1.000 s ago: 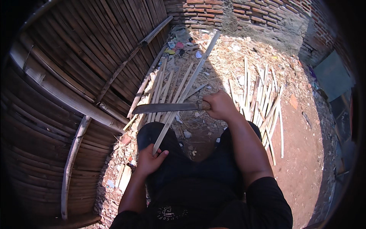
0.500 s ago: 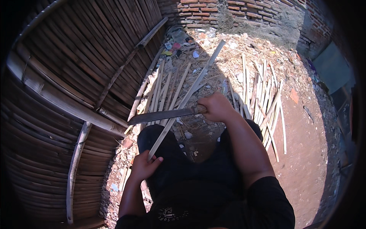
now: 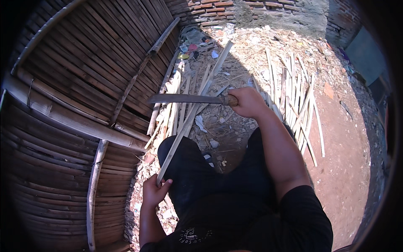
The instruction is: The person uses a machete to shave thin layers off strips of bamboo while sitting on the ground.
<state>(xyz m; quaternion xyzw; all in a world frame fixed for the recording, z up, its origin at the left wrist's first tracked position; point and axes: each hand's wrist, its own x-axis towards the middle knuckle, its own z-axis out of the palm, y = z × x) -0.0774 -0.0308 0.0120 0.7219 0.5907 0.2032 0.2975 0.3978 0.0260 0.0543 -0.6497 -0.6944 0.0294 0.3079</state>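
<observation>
My left hand (image 3: pixel 155 191) is closed round the lower end of a long pale split bamboo strip (image 3: pixel 172 151), which slants up and right past my left knee. My right hand (image 3: pixel 247 102) grips a machete (image 3: pixel 180 98) by its wooden handle. The flat, dark blade points left and crosses the strip above my knees; whether it touches the strip, I cannot tell. My legs (image 3: pixel 180 168) in dark trousers are bent below.
Loose bamboo strips (image 3: pixel 296 105) lie on the dirt at right, with more (image 3: pixel 180 84) at left beyond my knees. A bamboo slat wall (image 3: pixel 75 59) stands close on the left. A brick wall (image 3: pixel 214 12) bounds the back, with scraps and litter (image 3: pixel 193 47) before it.
My right hand with the machete dipped slightly, then moved up and away along the strip. My left hand and the strip's lower end have shifted a little down and left in view.
</observation>
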